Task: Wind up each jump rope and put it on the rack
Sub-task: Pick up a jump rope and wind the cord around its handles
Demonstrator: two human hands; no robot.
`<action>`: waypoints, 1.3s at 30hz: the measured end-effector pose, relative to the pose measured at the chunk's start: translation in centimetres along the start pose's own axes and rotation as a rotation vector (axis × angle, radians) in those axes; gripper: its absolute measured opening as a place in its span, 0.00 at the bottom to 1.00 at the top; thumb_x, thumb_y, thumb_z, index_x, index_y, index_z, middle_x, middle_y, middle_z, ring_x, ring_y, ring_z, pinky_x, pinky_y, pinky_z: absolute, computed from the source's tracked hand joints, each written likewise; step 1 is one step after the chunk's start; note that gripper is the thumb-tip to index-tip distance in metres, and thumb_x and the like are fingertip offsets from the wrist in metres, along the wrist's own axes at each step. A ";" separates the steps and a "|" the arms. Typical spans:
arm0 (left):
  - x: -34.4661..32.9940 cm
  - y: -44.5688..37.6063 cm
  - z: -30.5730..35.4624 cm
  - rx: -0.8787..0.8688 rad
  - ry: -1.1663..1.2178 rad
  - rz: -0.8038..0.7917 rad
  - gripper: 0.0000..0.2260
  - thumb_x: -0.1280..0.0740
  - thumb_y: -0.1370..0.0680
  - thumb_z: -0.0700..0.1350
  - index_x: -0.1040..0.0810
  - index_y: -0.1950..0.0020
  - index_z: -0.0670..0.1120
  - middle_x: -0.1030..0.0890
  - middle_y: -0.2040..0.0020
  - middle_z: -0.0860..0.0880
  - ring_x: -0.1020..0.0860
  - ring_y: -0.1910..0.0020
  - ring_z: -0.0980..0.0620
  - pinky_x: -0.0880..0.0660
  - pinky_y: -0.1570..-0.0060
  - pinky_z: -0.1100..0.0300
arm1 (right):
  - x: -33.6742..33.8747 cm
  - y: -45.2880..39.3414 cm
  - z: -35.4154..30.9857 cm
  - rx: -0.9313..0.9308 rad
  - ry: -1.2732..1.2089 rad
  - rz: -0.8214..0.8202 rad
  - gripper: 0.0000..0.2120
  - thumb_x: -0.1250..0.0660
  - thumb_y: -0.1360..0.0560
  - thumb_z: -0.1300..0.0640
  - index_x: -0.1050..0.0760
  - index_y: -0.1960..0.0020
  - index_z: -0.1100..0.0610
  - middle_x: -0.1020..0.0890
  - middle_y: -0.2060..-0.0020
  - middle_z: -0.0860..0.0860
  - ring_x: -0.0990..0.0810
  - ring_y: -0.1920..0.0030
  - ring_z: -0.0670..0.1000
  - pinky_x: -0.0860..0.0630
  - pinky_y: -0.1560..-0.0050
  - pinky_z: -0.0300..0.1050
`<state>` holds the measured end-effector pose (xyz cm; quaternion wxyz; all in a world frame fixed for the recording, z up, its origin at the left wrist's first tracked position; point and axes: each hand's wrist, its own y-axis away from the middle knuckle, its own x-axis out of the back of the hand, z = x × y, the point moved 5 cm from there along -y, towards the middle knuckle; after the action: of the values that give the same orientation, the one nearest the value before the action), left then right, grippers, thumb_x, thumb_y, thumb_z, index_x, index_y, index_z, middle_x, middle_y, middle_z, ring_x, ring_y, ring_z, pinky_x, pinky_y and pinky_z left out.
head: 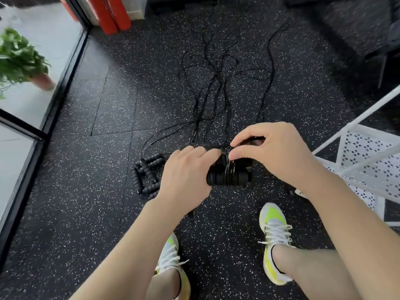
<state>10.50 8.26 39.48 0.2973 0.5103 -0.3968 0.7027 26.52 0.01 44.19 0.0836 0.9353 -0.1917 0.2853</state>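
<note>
My left hand [186, 174] grips a pair of black ribbed jump rope handles [240, 177] held side by side, with thin black cord wound round their middle. My right hand [275, 152] pinches the cord [230, 164] just above the handles. Several more black handles [147, 175] lie in a heap on the floor to the left. Their thin cords [216, 83] trail away across the floor in tangled loops. The white rack [368, 161] with perforated shelves stands at the right.
The floor is black speckled rubber [86, 213]. A glass wall with a dark frame [65, 83] runs along the left, with a potted plant [19, 59] behind it. Red cylinders [112, 14] stand at the back. My two shoes [275, 241] are below my hands.
</note>
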 end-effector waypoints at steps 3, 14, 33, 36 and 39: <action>0.5 0.0 0.7 -0.063 0.036 0.024 0.21 0.26 0.33 0.40 0.19 0.41 0.50 0.22 0.60 0.53 0.23 0.61 0.45 0.25 0.61 0.50 | 0.3 -0.4 0.9 -0.002 -0.084 -0.050 0.04 0.20 0.32 0.52 0.14 0.59 0.46 0.17 0.68 0.38 0.24 0.68 0.39 0.32 0.64 0.28; 2.4 -0.1 -0.4 0.185 0.257 0.163 0.23 0.25 0.33 0.41 0.20 0.39 0.53 0.20 0.56 0.55 0.25 0.56 0.48 0.32 0.57 0.59 | -3.8 -0.8 4.4 -0.133 -0.510 -0.135 0.11 0.34 0.21 0.68 0.15 0.53 0.56 0.14 0.61 0.53 0.17 0.62 0.58 0.19 0.59 0.51; 1.1 0.3 -3.5 0.554 -0.031 -0.011 0.15 0.30 0.27 0.43 0.25 0.42 0.53 0.28 0.60 0.54 0.31 0.60 0.46 0.36 0.61 0.54 | -7.9 2.9 -1.5 -0.015 0.342 -0.380 0.10 0.40 0.17 0.51 0.25 0.48 0.56 0.20 0.62 0.51 0.27 0.72 0.47 0.36 0.72 0.41; 0.9 0.4 -3.6 0.555 -0.045 -0.034 0.14 0.29 0.28 0.44 0.26 0.45 0.52 0.27 0.60 0.53 0.30 0.60 0.46 0.35 0.62 0.54 | -7.6 3.2 -2.3 0.032 0.408 -0.364 0.10 0.40 0.17 0.52 0.25 0.42 0.56 0.22 0.61 0.51 0.26 0.69 0.48 0.35 0.72 0.43; 0.7 0.5 -3.4 0.533 -0.062 -0.075 0.17 0.27 0.29 0.45 0.26 0.41 0.52 0.23 0.56 0.51 0.26 0.56 0.44 0.35 0.59 0.54 | -7.4 3.4 -2.8 0.083 0.437 -0.362 0.10 0.41 0.17 0.53 0.25 0.41 0.54 0.19 0.57 0.51 0.22 0.65 0.51 0.25 0.65 0.48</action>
<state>8.27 10.97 39.47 0.1662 0.6061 -0.1875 0.7549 18.10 -0.03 42.51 0.1342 0.8732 0.0126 0.4683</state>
